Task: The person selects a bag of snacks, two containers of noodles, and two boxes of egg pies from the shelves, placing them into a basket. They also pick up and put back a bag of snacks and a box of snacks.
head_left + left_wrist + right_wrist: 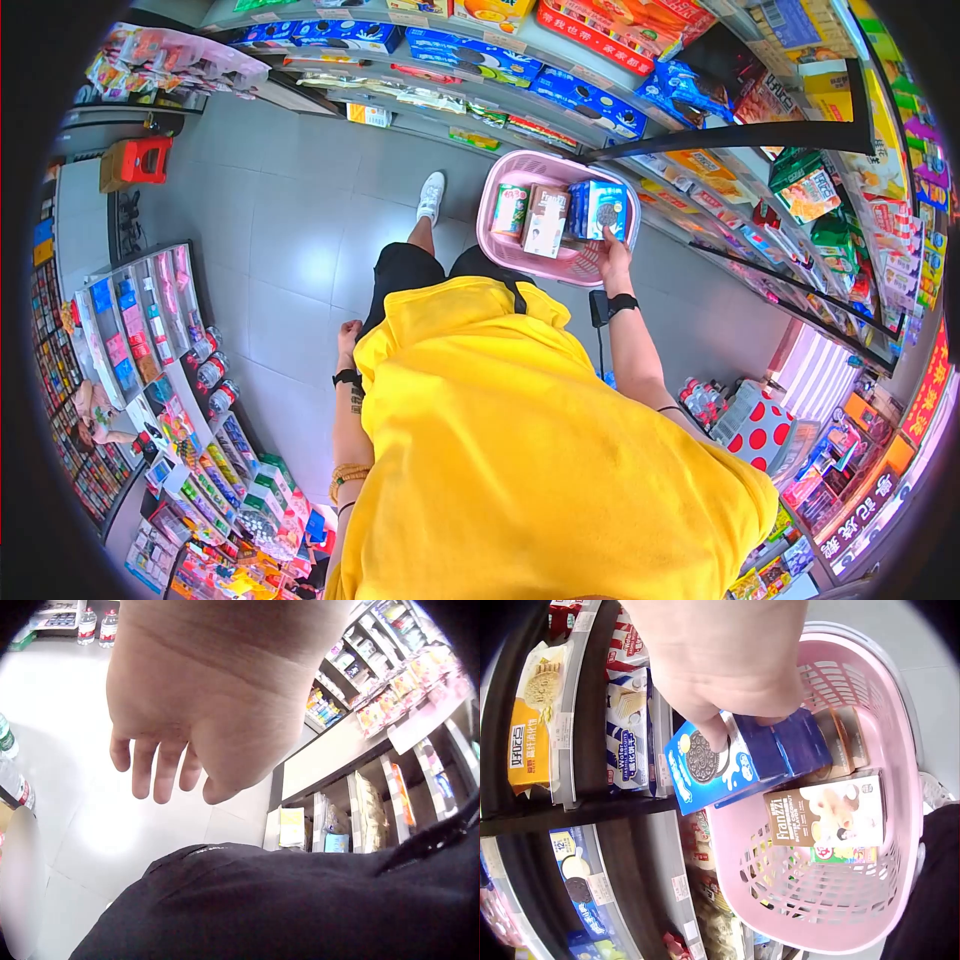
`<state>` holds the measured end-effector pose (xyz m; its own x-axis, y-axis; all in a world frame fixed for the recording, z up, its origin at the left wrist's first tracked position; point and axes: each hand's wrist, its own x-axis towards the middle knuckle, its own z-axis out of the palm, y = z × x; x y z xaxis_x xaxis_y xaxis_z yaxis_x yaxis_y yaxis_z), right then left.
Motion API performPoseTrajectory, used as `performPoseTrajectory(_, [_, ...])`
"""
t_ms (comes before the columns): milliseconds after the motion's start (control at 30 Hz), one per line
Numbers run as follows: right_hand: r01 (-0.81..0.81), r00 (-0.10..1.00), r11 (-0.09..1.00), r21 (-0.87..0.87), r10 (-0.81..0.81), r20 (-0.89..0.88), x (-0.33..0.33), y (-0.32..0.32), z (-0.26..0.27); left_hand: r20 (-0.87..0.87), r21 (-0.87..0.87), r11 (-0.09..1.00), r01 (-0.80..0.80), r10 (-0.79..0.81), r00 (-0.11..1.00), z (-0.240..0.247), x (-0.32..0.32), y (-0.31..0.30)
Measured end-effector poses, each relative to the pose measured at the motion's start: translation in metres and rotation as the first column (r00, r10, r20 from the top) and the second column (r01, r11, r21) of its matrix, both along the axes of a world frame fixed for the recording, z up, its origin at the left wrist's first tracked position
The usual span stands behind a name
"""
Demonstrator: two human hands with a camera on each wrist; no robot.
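Observation:
My right hand (727, 667) grips a blue cookie box (705, 761) at the side of a pink basket (832, 937), its thumb on the front of the box. Another blue box (802, 742) lies against it, partly hidden by the hand. Beside them in the basket are a brown and white Franzzi box (829, 814), brown packs (844, 742) and a green pack (844, 855). In the head view the right hand (616, 258) is at the basket's (487, 215) right end. My left hand (202, 705) hangs beside the body, fingers loose, holding nothing.
Shelves of blue biscuit boxes (470, 55) run along the far side and curve round on the right. In the right wrist view a yellow biscuit pack (538, 720) stands on a shelf. Snack racks (150, 330) and bottled water (212, 370) are at the left.

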<state>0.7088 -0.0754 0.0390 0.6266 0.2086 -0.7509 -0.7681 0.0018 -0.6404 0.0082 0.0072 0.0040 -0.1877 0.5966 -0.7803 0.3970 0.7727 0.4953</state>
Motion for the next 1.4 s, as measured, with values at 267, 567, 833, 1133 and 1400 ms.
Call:
performPoseTrajectory(267, [-0.019,0.999,1.0,0.024,0.018,0.036,-0.01,0.006,0.024,0.002,-0.008,1.0,0.016,-0.016,1.0,-0.001,0.003,-0.002])
performPoseTrajectory(567, [-0.108,0.992,0.993,-0.051,0.104,-0.064,0.003,-0.003,-0.003,0.167,-0.027,0.995,-0.091,0.094,0.981,-0.014,-0.008,-0.021])
performPoseTrajectory(833, [-0.094,0.993,0.995,-0.023,0.093,-0.068,-0.013,0.007,0.014,0.186,-0.059,0.986,-0.153,0.162,0.969,-0.005,0.008,-0.021])
performPoseTrajectory(1133, [-0.03,0.998,1.0,-0.002,0.03,-0.062,-0.017,0.009,0.011,0.103,0.003,1.0,-0.017,0.017,0.995,-0.017,0.004,-0.019])
performPoseTrajectory(1400, [-0.032,0.997,0.999,0.019,0.034,-0.075,-0.017,0.01,0.014,0.198,0.02,0.997,-0.074,0.069,0.978,-0.032,-0.007,-0.027])
